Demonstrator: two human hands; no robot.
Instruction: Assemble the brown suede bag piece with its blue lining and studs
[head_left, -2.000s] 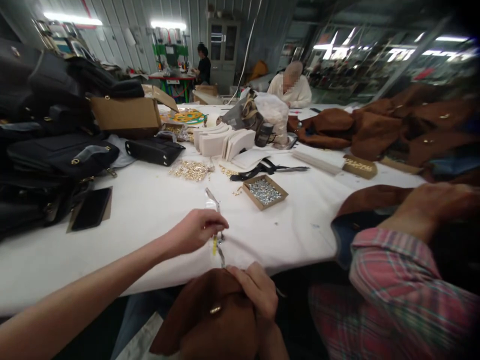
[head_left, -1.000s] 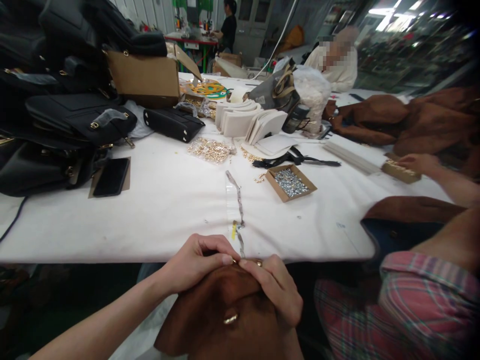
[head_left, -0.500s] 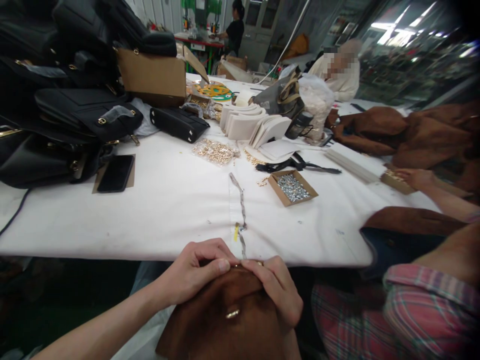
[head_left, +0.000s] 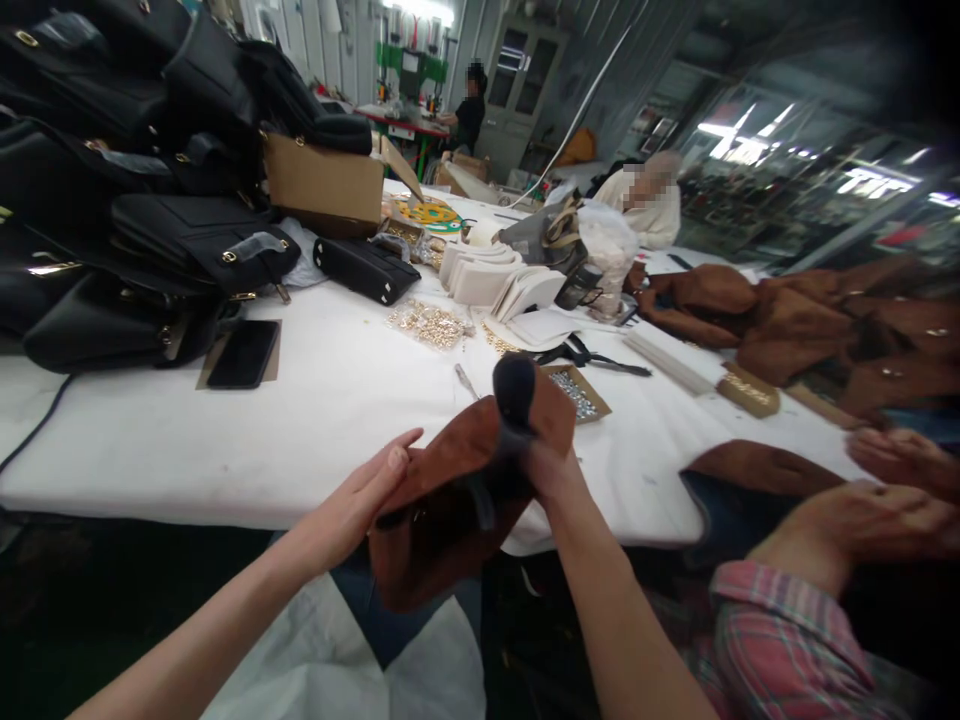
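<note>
Brown bag (head_left: 457, 500): a soft suede-like piece lifted clear of the table edge, just in front of the person — raised, it seems, so the flap and underside can be got at.
Right hand (head_left: 544, 465): closed around the upper fold of the brown bag, pinching it together with a dark strap or handle (head_left: 514, 395) that stands up above the fingers; this grip carries the weight.
Left hand (head_left: 360, 500): open and flat, fingers stretched, the palm laid against the bag's left side; it grips nothing, it only steadies.
White table (head_left: 150, 440): the bag hangs over its near edge, not resting on it.
Small cardboard tray (head_left: 577, 392): just behind the raised bag, open-topped, filled with small silver metal parts — within easy reach of either hand.
Clear packet (head_left: 431, 325): further back, lying flat, holding gold-coloured fittings.
Phone (head_left: 244, 353): dark, on a card to the left, well apart from the work.
Cardboard box (head_left: 324, 185): far left, flap open; its contents cannot be made out.
Black bags (head_left: 150, 250): heaped at the left, some hardware wrapped in film.
Co-worker's hands (head_left: 862, 510): at the right, on another brown piece.
</note>
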